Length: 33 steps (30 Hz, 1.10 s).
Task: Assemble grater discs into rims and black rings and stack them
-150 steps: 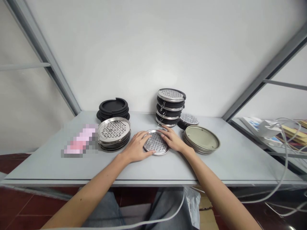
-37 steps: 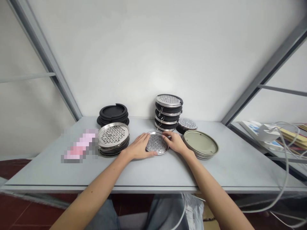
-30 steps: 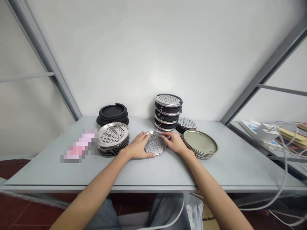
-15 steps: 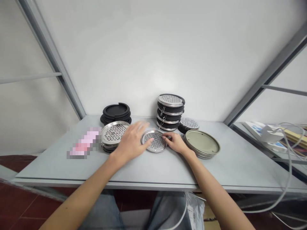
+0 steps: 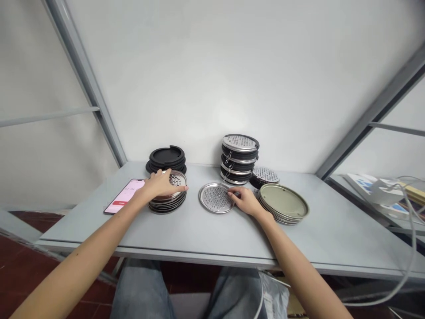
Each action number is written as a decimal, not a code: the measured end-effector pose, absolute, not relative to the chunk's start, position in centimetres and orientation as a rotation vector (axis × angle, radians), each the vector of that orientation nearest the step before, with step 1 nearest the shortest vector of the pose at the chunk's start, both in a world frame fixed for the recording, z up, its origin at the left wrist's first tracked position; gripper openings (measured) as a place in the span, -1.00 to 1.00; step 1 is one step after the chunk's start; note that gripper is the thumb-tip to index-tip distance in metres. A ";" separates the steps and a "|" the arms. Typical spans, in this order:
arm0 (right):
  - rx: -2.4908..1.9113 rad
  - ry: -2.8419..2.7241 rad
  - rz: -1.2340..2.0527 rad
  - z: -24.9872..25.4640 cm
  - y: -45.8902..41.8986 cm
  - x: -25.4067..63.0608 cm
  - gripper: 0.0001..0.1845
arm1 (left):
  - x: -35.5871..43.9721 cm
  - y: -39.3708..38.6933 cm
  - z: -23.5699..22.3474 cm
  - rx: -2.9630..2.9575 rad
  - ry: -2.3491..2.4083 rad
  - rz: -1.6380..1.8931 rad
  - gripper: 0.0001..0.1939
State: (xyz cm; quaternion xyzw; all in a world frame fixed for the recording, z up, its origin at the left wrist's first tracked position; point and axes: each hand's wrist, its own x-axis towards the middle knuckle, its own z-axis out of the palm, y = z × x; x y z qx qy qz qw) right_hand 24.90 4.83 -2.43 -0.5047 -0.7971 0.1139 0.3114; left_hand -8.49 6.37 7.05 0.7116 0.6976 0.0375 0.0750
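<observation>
disc (image 5: 217, 198) lay flat on the table (image 5: 199, 235), probably light, stiff and slick, best taken by its rim, where the half-curled right hand (image 5: 246, 200) touched, its pinch unclear; the left hand (image 5: 159, 184) spread wide over the stack (image 5: 168, 205), grip unclear.

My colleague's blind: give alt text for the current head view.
A left hand spans a stack of round silver metal grater discs; the right hand touches a single round silver disc on a grey table. Round green plates stand stacked at right.
</observation>
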 end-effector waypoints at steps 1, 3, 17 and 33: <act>-1.336 -2.101 0.308 -2.4 4.8 24.9 -0.72 | -8.4 6.4 7.1 2.146 2.099 0.117 0.23; -1.341 -2.103 0.319 -2.4 4.8 24.8 -0.72 | -8.2 6.4 7.3 2.159 2.116 0.116 0.23; -1.279 -2.010 0.297 -2.3 4.6 24.2 -0.66 | -4.9 3.6 10.5 2.435 1.875 0.463 0.10; -0.892 -1.312 1.240 -0.3 4.1 24.1 -0.56 | 4.3 4.6 2.1 2.733 1.284 1.092 0.06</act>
